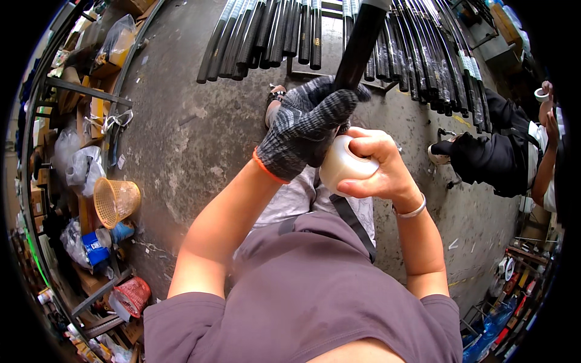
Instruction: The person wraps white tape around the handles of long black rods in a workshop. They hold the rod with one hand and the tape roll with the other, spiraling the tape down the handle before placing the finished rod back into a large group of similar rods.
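Note:
A dark grey knit glove with an orange cuff covers my left hand (302, 124). Its fingers wrap round a thick black pole (358, 51), which slants up and away past the top of the view. My bare right hand (384, 163) grips a roll of clear plastic film (342, 168) against the pole's lower end, thumb below and fingers over its core. The pole's lowest part is hidden behind the glove and the roll. Whether film is stuck to the pole I cannot tell.
Many black poles (269, 36) lie on a metal rack ahead, more (423, 60) to its right. A seated person (496, 145) works at the right. Left stand cluttered shelves (91, 109), a yellow basket (116, 201) and a red basket (131, 296). Crowded shelving (514, 284) fills the lower right.

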Available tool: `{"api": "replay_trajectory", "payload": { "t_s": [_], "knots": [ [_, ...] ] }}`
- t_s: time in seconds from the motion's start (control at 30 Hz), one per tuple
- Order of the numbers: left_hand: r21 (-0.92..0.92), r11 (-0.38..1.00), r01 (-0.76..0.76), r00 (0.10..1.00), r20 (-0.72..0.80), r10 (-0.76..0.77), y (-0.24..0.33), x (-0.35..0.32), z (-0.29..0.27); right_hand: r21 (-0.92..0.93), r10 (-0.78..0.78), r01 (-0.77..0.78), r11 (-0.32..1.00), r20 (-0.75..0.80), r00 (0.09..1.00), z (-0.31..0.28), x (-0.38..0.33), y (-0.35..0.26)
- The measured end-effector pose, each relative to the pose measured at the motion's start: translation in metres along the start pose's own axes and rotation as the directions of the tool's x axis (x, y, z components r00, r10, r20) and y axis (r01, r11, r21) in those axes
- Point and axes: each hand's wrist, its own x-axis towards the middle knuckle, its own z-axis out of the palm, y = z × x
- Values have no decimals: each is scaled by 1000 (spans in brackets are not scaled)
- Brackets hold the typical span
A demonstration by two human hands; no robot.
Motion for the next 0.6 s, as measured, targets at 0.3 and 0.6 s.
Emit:
{"api": "replay_trajectory", "payload": {
  "t_s": [0.3, 0.6],
  "knots": [
    [323, 926, -197, 980, 31, 197, -9, 1, -5, -327, -33, 13, 945, -58, 998, 2, 1, -24],
    [99, 995, 14, 997, -81, -6, -7, 16, -1, -203, -47, 43, 978, -14, 999, -6, -3, -19]
  ]
}}
